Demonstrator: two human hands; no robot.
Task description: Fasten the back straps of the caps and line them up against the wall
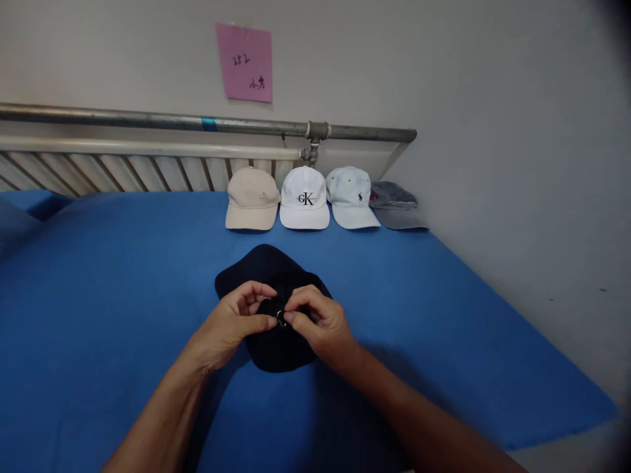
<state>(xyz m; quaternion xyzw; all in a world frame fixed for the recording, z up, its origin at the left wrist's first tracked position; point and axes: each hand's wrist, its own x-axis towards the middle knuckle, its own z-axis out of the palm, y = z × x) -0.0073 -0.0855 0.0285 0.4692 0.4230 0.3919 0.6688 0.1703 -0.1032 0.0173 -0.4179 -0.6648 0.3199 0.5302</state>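
Note:
A dark navy cap [266,266] lies on the blue sheet [123,276] in front of me. Both hands rest on its near part. My left hand [231,325] and my right hand [318,318] meet at the cap's back strap, where thumb and forefinger of each pinch around a small metal buckle [281,318]. Fingers of both hands are curled closed. The part of the cap under my hands is hidden.
Against the back rail stand a beige cap [252,197], a white cap with a black logo [304,197], a pale blue cap [351,196] and a grey cap [397,203]. A metal pipe [197,122] and pink note [245,62] are above. The wall [517,197] is right.

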